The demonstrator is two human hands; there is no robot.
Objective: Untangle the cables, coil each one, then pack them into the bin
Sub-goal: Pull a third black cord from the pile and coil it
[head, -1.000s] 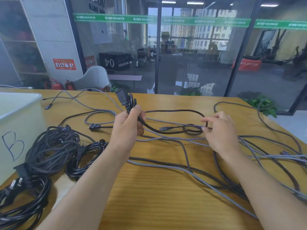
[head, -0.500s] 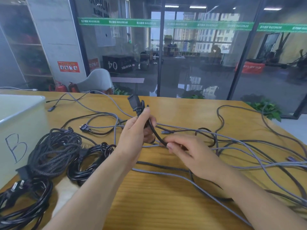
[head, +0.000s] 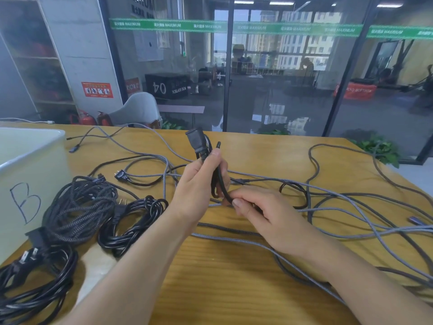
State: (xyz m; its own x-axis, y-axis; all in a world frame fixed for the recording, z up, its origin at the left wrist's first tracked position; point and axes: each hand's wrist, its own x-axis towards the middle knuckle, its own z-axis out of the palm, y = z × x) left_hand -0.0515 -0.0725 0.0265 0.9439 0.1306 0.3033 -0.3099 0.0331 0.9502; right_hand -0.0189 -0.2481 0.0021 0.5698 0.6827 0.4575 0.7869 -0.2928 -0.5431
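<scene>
My left hand [head: 199,184] grips black cord [head: 219,181]; right hand [head: 262,212] fingers pinch it lower. Bin [head: 28,174] interior unseen; coils [head: 79,207] beside it on counter [head: 222,277].

Wooden table [head: 234,289] in front. Directly beyond it a glass wall [head: 293,78] with dark frames and a green banner strip [head: 234,27] across the top. Left of the glass, a grey pillar [head: 82,50] carrying a red sign [head: 97,89], then shelving [head: 35,55]. Grey chair [head: 137,109] and red extinguishers [head: 86,118] behind the table's far edge. Ceiling lights [head: 284,3] on.
</scene>
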